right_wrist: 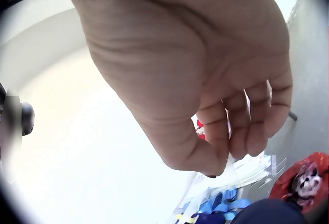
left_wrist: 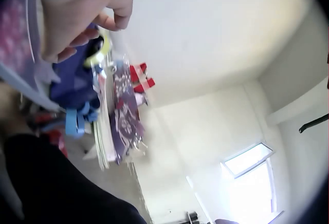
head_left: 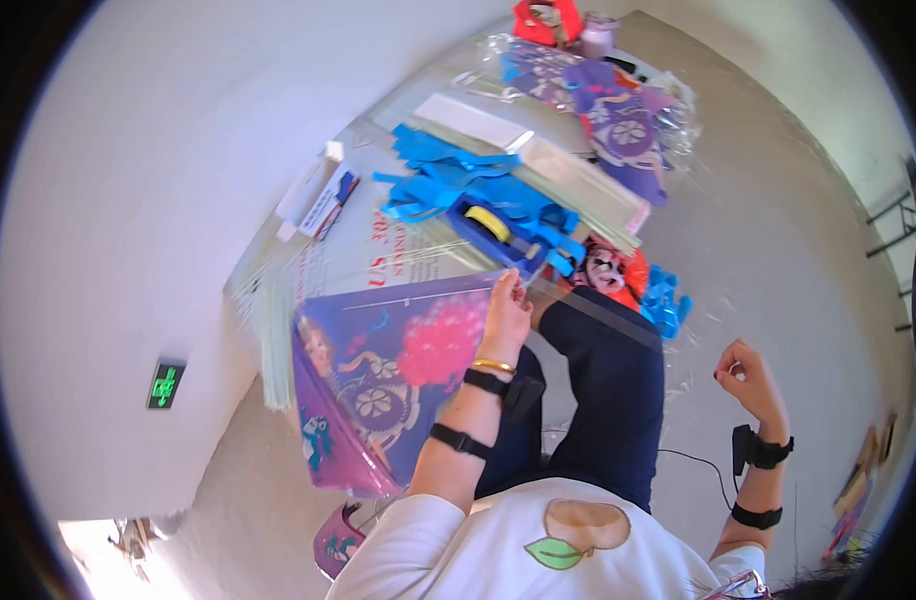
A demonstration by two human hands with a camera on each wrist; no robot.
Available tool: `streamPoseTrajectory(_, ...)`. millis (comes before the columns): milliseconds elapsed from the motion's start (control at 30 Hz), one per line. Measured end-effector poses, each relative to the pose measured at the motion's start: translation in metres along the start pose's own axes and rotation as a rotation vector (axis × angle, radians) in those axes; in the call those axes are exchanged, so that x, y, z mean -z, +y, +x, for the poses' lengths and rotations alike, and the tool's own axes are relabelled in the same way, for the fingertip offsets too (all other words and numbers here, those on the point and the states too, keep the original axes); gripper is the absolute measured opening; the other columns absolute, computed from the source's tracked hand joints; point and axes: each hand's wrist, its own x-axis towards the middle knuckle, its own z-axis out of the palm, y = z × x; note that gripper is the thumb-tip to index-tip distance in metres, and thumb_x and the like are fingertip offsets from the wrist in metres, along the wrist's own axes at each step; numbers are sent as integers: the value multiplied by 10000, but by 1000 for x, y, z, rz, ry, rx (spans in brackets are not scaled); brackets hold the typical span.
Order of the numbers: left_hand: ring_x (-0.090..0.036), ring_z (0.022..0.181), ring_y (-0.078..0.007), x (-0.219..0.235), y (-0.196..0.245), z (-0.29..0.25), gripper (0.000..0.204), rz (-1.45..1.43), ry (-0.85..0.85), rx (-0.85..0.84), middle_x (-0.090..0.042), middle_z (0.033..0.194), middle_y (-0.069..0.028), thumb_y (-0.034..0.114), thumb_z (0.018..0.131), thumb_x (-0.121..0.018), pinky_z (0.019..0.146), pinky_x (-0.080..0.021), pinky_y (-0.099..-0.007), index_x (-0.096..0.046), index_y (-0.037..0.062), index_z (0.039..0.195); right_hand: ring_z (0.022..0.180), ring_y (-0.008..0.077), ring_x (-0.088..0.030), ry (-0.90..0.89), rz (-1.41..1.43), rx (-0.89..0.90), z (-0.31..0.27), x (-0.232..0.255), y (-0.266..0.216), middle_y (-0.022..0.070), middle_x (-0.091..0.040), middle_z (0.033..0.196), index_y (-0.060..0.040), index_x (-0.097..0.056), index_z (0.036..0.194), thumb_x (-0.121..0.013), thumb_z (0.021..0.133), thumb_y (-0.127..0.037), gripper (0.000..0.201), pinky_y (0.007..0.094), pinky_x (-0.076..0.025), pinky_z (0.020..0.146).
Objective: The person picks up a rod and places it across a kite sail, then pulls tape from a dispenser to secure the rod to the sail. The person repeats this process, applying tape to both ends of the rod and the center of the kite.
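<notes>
My left hand [head_left: 505, 305] grips the top corner of a purple packet [head_left: 398, 380] in clear plastic, printed with a pink flower and a white wheel shape. In the left wrist view the left hand [left_wrist: 77, 13] curls over the purple packet [left_wrist: 15, 29] at the frame's left edge. My right hand [head_left: 743, 370] is raised in the air at the right, away from everything. Its fingers are curled into the palm and hold nothing, as the right wrist view shows close up on the right hand [right_wrist: 216, 80].
Beyond the packet lie blue felt strips [head_left: 458, 185], a yellow tape roll [head_left: 488, 222] and more purple packets [head_left: 618, 120]. A red mask [head_left: 608, 272] and blue cut-outs [head_left: 666, 300] lie by my dark trouser leg [head_left: 608, 390]. A green sign [head_left: 165, 385] is on the wall.
</notes>
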Motion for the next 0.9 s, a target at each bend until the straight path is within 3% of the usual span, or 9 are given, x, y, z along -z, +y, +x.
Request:
streamPoseTrajectory(100,-547,794,-74,50,77,-44,78,13,-240,-252,-628,882,107,267,956,-738,752,-396,-325,-671,233,975,807,116,-603,-124,133,68,31,-36,-12,14,-634,850,-35,-646,845,-708,831,-39,63,273,-473,701)
streamPoseTrajectory(167,-506,830,-75,88,131,-63,103,51,-147,-427,-611,919,106,226,926,-755,782,-403,-308,-674,240,989,760,87,-599,-255,190,161,61,-74,-31,-5,-639,806,-29,-631,860,-716,854,-39,85,259,-484,685)
streamPoseTrajectory(300,-515,807,-63,169,233,-87,101,292,52,-568,-594,903,100,211,918,-763,688,-399,-273,-671,223,958,736,60,-574,-420,301,230,125,-157,-80,5,-598,773,-21,-616,883,-717,898,-50,105,230,-470,660)
streamPoseTrajectory(400,-508,715,-74,217,295,-85,134,575,210,-513,-565,831,84,218,925,-772,654,-428,-282,-654,198,986,781,86,-621,-472,177,325,170,-209,-102,22,-658,848,-12,-617,927,-692,930,-57,88,250,-497,703)
streamPoseTrajectory(467,-508,687,-79,235,321,-76,138,612,216,-481,-556,807,75,214,923,-776,622,-426,-281,-656,179,981,766,111,-650,-457,163,332,192,-239,-109,45,-682,832,-5,-628,914,-697,915,-65,91,268,-512,693)
streamPoseTrajectory(633,-544,683,-100,253,338,-29,145,914,316,-532,-561,782,51,217,926,-778,605,-444,-297,-696,109,975,749,216,-717,-336,82,378,238,-295,-103,109,-719,801,2,-674,906,-685,893,-61,65,335,-543,678)
streamPoseTrajectory(700,-614,791,-170,270,338,0,174,1142,407,-673,-641,807,-32,255,838,-837,705,-493,-333,-773,114,919,748,238,-718,-319,26,369,251,-307,-103,121,-719,803,1,-675,908,-688,891,-64,69,346,-544,675)
streamPoseTrajectory(833,-614,936,-263,285,335,29,190,1546,634,-672,-659,914,-85,341,824,-828,826,-496,-414,-792,178,913,769,337,-710,-249,-80,371,268,-323,-106,147,-716,810,-14,-662,910,-693,887,-63,63,412,-552,684)
streamPoseTrajectory(900,-615,852,-261,287,329,35,230,1763,722,-872,-647,856,-84,395,814,-835,796,-483,-423,-797,181,888,787,360,-708,-231,-128,387,274,-330,-106,152,-714,812,-23,-649,926,-694,886,-59,70,432,-552,691)
